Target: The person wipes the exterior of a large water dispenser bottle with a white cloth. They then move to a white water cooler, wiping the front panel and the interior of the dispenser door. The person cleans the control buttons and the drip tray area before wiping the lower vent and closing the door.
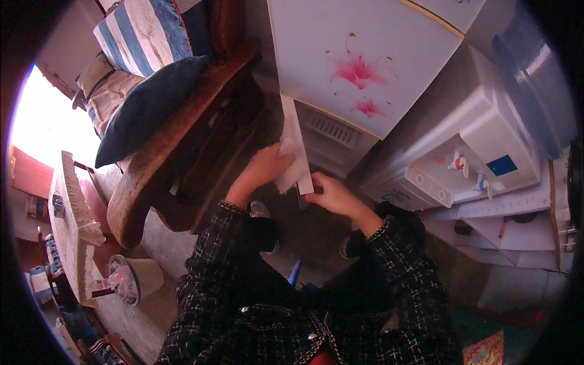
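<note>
A white refrigerator with pink flowers on its upper door stands in front of me. Its lower door is swung open on the left, seen nearly edge-on. My left hand presses a whitish cloth against the left face of that door, its fingers closed on the cloth. At the door's near end, my right hand grips the edge, thumb and fingers on it. The lower compartment, with a slotted panel inside, shows to the right of the door.
At left stand a wooden sofa with a dark blue cushion, a lace-covered table and a waste bin with a plastic bag. A white water dispenser with two taps and a blue bottle is close on the right.
</note>
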`<action>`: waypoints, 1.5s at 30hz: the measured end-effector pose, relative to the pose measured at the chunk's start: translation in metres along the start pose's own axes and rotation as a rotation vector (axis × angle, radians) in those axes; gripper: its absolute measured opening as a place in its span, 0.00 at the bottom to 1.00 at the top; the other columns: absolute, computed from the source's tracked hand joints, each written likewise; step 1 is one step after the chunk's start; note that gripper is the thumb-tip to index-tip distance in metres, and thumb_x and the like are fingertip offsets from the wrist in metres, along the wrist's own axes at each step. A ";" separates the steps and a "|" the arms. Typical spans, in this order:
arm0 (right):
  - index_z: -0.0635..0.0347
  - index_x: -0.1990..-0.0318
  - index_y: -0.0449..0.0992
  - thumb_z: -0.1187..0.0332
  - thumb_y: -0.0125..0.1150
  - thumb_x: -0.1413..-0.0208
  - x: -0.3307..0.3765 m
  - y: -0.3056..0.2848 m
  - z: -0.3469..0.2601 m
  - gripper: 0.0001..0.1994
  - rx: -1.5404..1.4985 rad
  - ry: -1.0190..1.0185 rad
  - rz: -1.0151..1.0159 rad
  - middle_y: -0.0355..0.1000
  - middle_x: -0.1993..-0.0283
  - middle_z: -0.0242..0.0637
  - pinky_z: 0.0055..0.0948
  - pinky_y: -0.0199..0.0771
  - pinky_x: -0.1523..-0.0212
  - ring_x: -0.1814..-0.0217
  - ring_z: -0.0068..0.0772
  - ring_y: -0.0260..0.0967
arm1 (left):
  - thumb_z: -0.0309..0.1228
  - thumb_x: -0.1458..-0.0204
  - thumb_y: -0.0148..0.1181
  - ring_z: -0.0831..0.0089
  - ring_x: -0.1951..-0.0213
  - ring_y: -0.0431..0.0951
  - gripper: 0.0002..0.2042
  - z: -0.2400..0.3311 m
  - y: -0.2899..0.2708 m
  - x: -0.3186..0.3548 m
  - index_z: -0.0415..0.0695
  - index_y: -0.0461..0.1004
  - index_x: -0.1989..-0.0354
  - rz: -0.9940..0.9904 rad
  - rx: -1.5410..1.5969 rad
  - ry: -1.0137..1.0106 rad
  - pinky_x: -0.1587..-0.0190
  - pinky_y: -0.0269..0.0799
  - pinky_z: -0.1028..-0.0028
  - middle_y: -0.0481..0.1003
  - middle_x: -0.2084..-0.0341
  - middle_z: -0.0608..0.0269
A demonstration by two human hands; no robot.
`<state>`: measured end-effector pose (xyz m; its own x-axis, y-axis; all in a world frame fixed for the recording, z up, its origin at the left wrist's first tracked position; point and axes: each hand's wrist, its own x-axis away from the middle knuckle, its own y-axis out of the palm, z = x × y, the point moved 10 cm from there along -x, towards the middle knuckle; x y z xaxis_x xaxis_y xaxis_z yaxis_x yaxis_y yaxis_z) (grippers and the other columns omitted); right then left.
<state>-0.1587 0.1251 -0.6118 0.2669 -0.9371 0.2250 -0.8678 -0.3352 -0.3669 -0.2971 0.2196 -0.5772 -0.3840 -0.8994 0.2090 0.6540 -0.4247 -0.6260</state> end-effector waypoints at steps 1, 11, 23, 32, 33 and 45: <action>0.65 0.46 0.67 0.64 0.69 0.52 0.000 -0.002 0.001 0.27 0.012 -0.015 0.013 0.75 0.51 0.48 0.35 0.71 0.48 0.48 0.42 0.74 | 0.44 0.50 0.58 0.51 0.54 0.77 0.24 0.002 0.008 0.005 0.38 0.73 0.50 -0.081 0.043 0.029 0.50 0.71 0.62 0.77 0.57 0.44; 0.66 0.42 0.65 0.73 0.67 0.50 0.002 -0.004 -0.005 0.27 -0.213 0.087 -0.150 0.71 0.46 0.39 0.31 0.67 0.42 0.44 0.31 0.68 | 0.37 0.48 0.60 0.64 0.55 0.77 0.23 0.021 0.042 0.039 0.39 0.70 0.46 -0.512 0.092 0.191 0.51 0.71 0.68 0.77 0.57 0.52; 0.64 0.42 0.66 0.72 0.68 0.50 0.004 -0.002 -0.019 0.27 -0.152 0.084 -0.132 0.72 0.47 0.38 0.28 0.68 0.46 0.47 0.29 0.69 | 0.36 0.52 0.59 0.49 0.51 0.73 0.24 -0.013 -0.005 -0.033 0.47 0.69 0.44 0.212 -0.286 0.047 0.49 0.69 0.56 0.73 0.53 0.49; 0.64 0.47 0.69 0.70 0.68 0.51 -0.006 0.012 -0.010 0.23 -0.210 -0.043 -0.055 0.76 0.52 0.41 0.30 0.71 0.50 0.50 0.30 0.74 | 0.34 0.51 0.57 0.49 0.54 0.74 0.17 -0.039 -0.035 -0.083 0.49 0.74 0.52 0.522 0.037 0.006 0.51 0.70 0.56 0.75 0.58 0.50; 0.64 0.47 0.69 0.70 0.68 0.51 -0.005 0.017 -0.012 0.23 -0.232 -0.024 -0.071 0.76 0.52 0.41 0.30 0.71 0.49 0.50 0.30 0.74 | 0.34 0.51 0.57 0.49 0.54 0.75 0.16 -0.041 -0.034 -0.085 0.49 0.74 0.52 0.529 -0.002 -0.006 0.51 0.71 0.56 0.75 0.58 0.50; 0.66 0.45 0.67 0.70 0.69 0.54 -0.005 0.005 0.001 0.28 -0.197 0.071 -0.119 0.75 0.49 0.45 0.33 0.70 0.46 0.48 0.36 0.74 | 0.38 0.57 0.65 0.59 0.62 0.81 0.19 -0.087 0.051 -0.069 0.43 0.79 0.56 -0.184 -0.091 -0.090 0.58 0.75 0.63 0.80 0.64 0.51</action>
<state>-0.1639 0.1280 -0.6160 0.3481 -0.8805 0.3218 -0.8987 -0.4111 -0.1526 -0.2937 0.2691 -0.6892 -0.4292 -0.8151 0.3891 0.5155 -0.5748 -0.6355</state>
